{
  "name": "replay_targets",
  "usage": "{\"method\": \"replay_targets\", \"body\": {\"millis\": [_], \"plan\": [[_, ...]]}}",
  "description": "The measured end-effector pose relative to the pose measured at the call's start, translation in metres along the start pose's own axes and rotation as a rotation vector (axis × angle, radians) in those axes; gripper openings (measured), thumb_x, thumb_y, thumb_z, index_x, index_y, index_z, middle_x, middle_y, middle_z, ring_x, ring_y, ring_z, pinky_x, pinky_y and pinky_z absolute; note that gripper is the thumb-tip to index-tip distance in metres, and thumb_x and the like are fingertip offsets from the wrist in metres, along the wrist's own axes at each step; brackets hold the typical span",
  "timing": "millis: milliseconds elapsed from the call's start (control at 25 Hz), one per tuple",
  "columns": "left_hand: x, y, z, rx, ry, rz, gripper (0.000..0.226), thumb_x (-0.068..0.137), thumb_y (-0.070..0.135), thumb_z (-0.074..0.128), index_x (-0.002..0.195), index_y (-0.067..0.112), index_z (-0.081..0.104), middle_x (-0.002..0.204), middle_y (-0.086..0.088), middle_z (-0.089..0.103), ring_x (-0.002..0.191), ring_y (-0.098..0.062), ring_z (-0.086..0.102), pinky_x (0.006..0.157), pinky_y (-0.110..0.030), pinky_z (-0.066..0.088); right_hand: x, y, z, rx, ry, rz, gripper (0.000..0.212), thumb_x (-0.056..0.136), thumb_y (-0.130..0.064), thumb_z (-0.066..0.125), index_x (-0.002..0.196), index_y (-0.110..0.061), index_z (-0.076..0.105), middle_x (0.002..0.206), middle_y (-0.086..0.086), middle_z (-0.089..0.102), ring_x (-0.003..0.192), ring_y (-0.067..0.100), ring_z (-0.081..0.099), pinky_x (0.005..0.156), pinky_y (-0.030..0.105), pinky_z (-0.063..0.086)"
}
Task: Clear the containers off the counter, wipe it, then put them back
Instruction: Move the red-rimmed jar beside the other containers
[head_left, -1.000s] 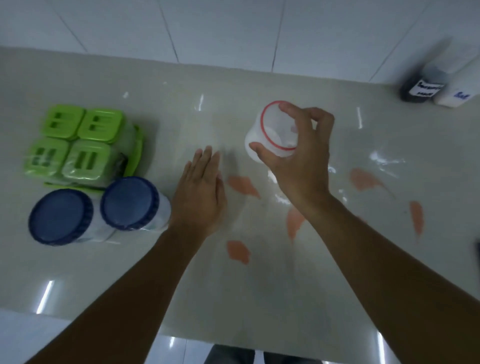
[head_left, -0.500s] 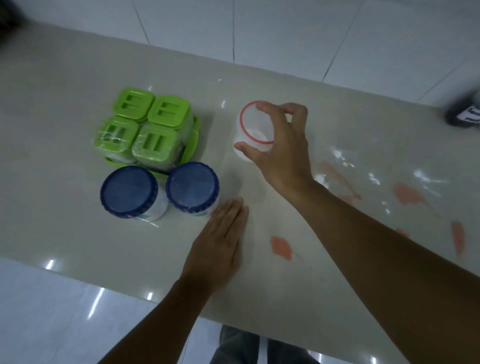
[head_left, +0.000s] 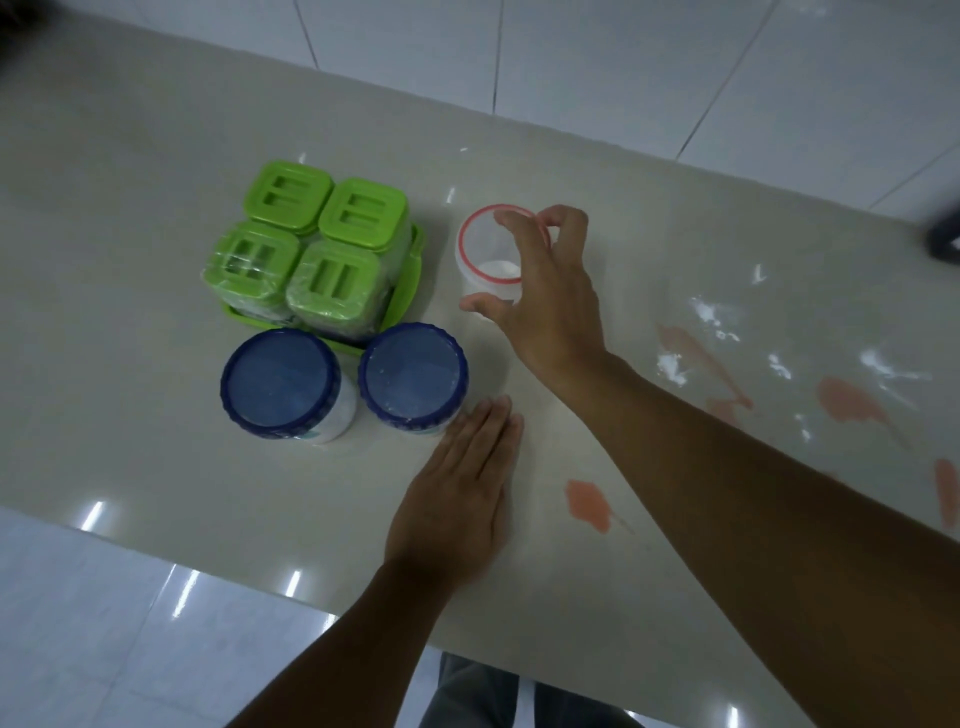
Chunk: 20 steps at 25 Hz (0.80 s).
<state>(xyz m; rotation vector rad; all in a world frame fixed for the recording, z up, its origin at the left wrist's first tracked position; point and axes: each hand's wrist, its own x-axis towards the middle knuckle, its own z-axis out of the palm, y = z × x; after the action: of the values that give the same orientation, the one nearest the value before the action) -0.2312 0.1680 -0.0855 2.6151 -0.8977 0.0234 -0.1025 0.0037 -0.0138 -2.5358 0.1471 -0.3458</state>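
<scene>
A clear cup with a red rim (head_left: 480, 254) and a little white powder inside stands on the beige counter (head_left: 156, 156), just right of a green tray holding several green-lidded boxes (head_left: 311, 249). My right hand (head_left: 550, 306) grips the cup, thumb on its near wall and index finger over the rim. Two blue-lidded jars (head_left: 280, 382) (head_left: 413, 371) stand side by side in front of the green set. My left hand (head_left: 457, 499) lies flat, palm down, on the counter with its fingertips beside the right jar, holding nothing.
Pink stains (head_left: 587, 504) and spilled white powder (head_left: 670, 364) mark the right half of the counter. A dark container (head_left: 945, 239) shows at the right edge. White wall tiles run behind the counter, and its front edge lies near my body.
My right hand has carried the cup left to a spot beside the green set. My left hand has slid back toward the front edge, near the right blue-lidded jar. The view has shifted left.
</scene>
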Motion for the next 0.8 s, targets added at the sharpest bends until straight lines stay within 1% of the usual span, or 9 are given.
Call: {"method": "replay_targets", "body": {"millis": [40,120,160,200,360,520,640,720,800], "plan": [[0.0,0.0,0.0,0.002,-0.003,0.002,0.053,0.105,0.023,0.034,0.155,0.007,0.036,0.164,-0.009,0.032,0.154,-0.023,0.025,0.125,-0.039,0.024,0.0,0.003,0.0,-0.01,-0.017,-0.013,0.086,0.069,-0.036,0.092,0.142,-0.025,0.048,0.148,0.009,0.032,0.121,0.031,0.057,0.08,0.045,0.061],[-0.001,0.0,0.001,0.01,-0.012,0.0,0.054,0.105,0.024,0.034,0.156,0.008,0.034,0.165,-0.009,0.031,0.155,-0.022,0.025,0.125,-0.04,0.025,-0.001,0.007,0.0,-0.024,-0.053,-0.064,0.091,0.072,-0.025,0.091,0.149,-0.021,0.043,0.158,0.009,0.027,0.135,0.032,0.047,0.093,0.047,0.058],[-0.001,0.0,0.001,0.011,-0.015,-0.003,0.054,0.105,0.024,0.035,0.156,0.008,0.033,0.165,-0.009,0.031,0.155,-0.022,0.024,0.125,-0.04,0.025,-0.001,0.009,0.001,-0.034,-0.065,-0.095,0.092,0.073,-0.018,0.09,0.152,-0.019,0.041,0.162,0.009,0.025,0.139,0.032,0.044,0.097,0.047,0.056],[0.0,0.0,0.001,0.009,-0.019,-0.005,0.054,0.105,0.024,0.035,0.157,0.008,0.033,0.165,-0.008,0.03,0.155,-0.022,0.024,0.125,-0.04,0.024,-0.001,0.009,0.002,-0.05,-0.073,-0.118,0.093,0.074,-0.012,0.089,0.153,-0.016,0.04,0.164,0.007,0.024,0.139,0.033,0.044,0.099,0.047,0.055],[0.001,0.0,0.0,0.023,-0.024,0.003,0.055,0.104,0.024,0.037,0.157,0.008,0.033,0.164,-0.009,0.031,0.154,-0.022,0.025,0.125,-0.04,0.025,0.002,0.002,0.005,-0.083,-0.084,-0.129,0.095,0.076,-0.002,0.084,0.156,-0.014,0.034,0.166,0.0,0.024,0.132,0.033,0.049,0.097,0.047,0.055],[0.001,0.0,-0.002,0.025,-0.019,0.008,0.055,0.103,0.022,0.038,0.156,0.007,0.034,0.164,-0.01,0.032,0.154,-0.023,0.026,0.125,-0.04,0.023,0.002,0.002,0.005,-0.084,-0.115,-0.134,0.099,0.076,0.004,0.082,0.157,-0.016,0.03,0.168,-0.003,0.019,0.133,0.031,0.049,0.096,0.047,0.056],[0.003,0.001,-0.003,0.034,-0.031,0.012,0.055,0.102,0.022,0.038,0.156,0.007,0.035,0.164,-0.01,0.032,0.154,-0.023,0.026,0.125,-0.039,0.023,0.001,0.002,-0.002,-0.059,-0.158,-0.14,0.105,0.077,0.008,0.08,0.16,-0.02,0.023,0.17,-0.005,0.011,0.137,0.029,0.047,0.093,0.046,0.058],[0.002,0.002,-0.004,0.036,-0.031,0.01,0.055,0.102,0.022,0.039,0.155,0.007,0.037,0.163,-0.011,0.035,0.153,-0.023,0.028,0.124,-0.04,0.022,-0.005,0.005,-0.012,-0.013,-0.163,-0.14,0.11,0.078,0.007,0.08,0.162,-0.024,0.016,0.171,-0.005,0.004,0.145,0.027,0.04,0.096,0.042,0.058],[0.001,0.004,-0.004,0.017,-0.022,0.002,0.053,0.102,0.021,0.038,0.153,0.006,0.041,0.161,-0.012,0.038,0.151,-0.024,0.032,0.124,-0.041,0.026,-0.016,0.011,-0.022,0.005,-0.161,-0.136,0.11,0.082,0.004,0.08,0.163,-0.025,0.011,0.172,-0.004,-0.001,0.155,0.024,0.023,0.106,0.035,0.052]]}}
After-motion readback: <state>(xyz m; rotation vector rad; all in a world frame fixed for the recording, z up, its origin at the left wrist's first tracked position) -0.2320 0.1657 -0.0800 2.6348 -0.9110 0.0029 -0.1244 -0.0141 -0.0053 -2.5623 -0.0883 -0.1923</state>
